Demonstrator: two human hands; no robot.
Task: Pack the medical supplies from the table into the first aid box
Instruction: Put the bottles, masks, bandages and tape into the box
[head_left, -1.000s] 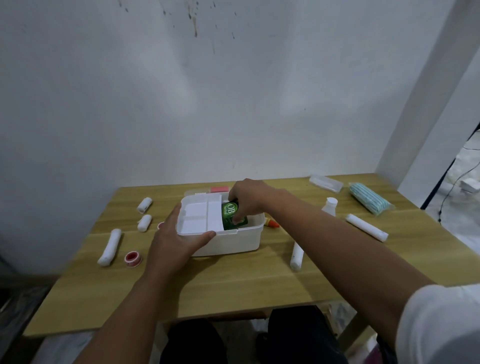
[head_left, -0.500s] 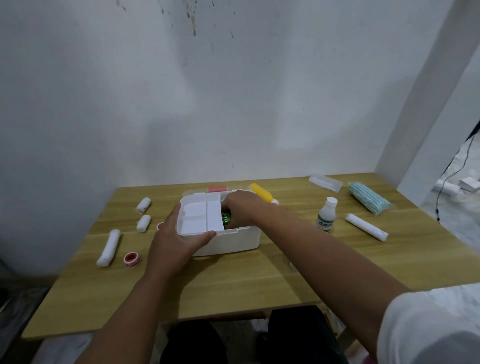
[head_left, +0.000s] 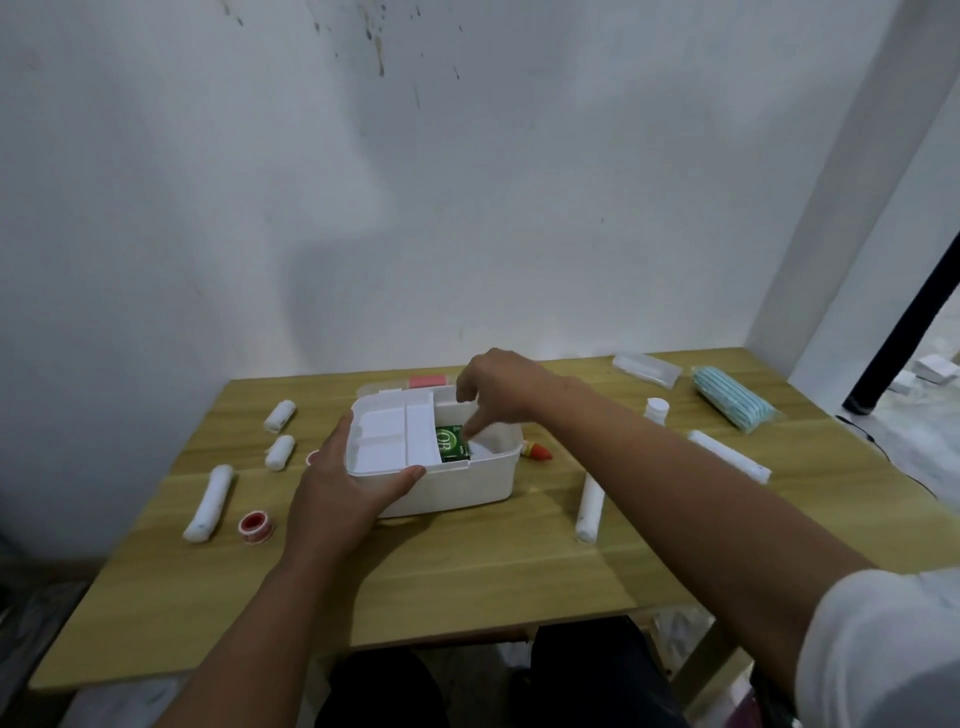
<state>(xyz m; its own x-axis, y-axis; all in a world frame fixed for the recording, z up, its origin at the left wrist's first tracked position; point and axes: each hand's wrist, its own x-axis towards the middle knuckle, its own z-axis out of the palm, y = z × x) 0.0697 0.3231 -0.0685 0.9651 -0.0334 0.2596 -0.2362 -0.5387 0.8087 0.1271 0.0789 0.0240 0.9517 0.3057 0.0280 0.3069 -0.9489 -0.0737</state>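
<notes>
The white first aid box (head_left: 467, 486) stands open mid-table, with a white divider tray (head_left: 395, 441) over its left half. A green box (head_left: 449, 443) lies inside it, beside the tray. My left hand (head_left: 348, 478) grips the first aid box at its front-left corner, thumb along the rim. My right hand (head_left: 498, 389) hovers over the open right half with fingers apart, one fingertip pointing down close to the green box. It holds nothing.
Left of the box lie three white bandage rolls (head_left: 210, 501) (head_left: 280, 451) (head_left: 280, 415) and a red tape roll (head_left: 253, 525). To the right are a yellow tube with a red cap (head_left: 537, 452), a bandage roll (head_left: 589, 506), a long white roll (head_left: 727, 454), a white bottle (head_left: 656, 408), a teal mask pack (head_left: 732, 404) and a clear packet (head_left: 647, 368).
My right hand lowered the green box into the first aid box, let go and rose with fingers spread. My left hand stayed on the box.
</notes>
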